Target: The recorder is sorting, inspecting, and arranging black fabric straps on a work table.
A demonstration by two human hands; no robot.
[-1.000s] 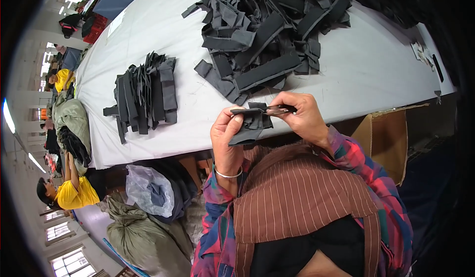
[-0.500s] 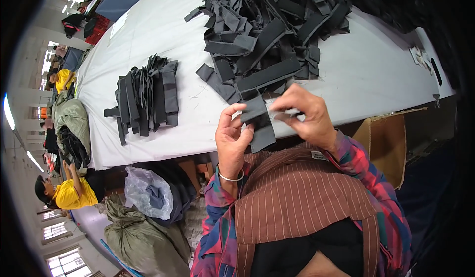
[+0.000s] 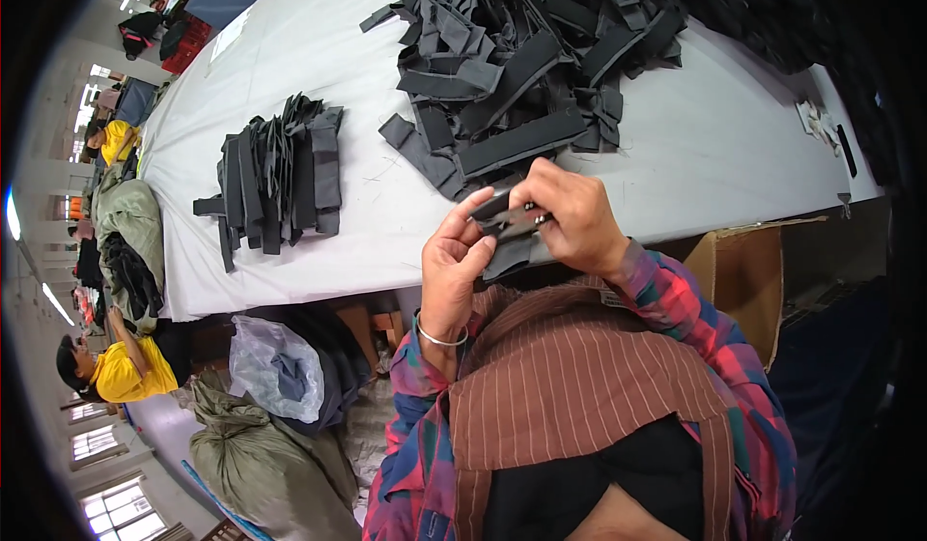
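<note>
My left hand (image 3: 450,272) pinches a dark grey fabric strip (image 3: 510,257) between thumb and fingers, at the near edge of the table. In my right hand (image 3: 581,224) are small metal thread snips (image 3: 522,220), their blades pointing left across the strip, close to my left fingertips. Whether the blades touch the cloth is hard to see. Just beyond my hands lies a big loose pile of similar dark strips (image 3: 521,63). To the left, a smaller, neater stack of strips (image 3: 280,176) rests on the table.
White cloth covers the table (image 3: 377,237). An open cardboard box (image 3: 742,285) stands below its edge on the right. Bags, one clear plastic (image 3: 275,372) and one olive (image 3: 261,449), sit at lower left. Two people in yellow shirts, one nearer (image 3: 135,369), are farther left.
My right hand has moved slightly left with the snips, bringing their blades over the strip. The strip has tilted in my left hand. The whole view has shifted a little.
</note>
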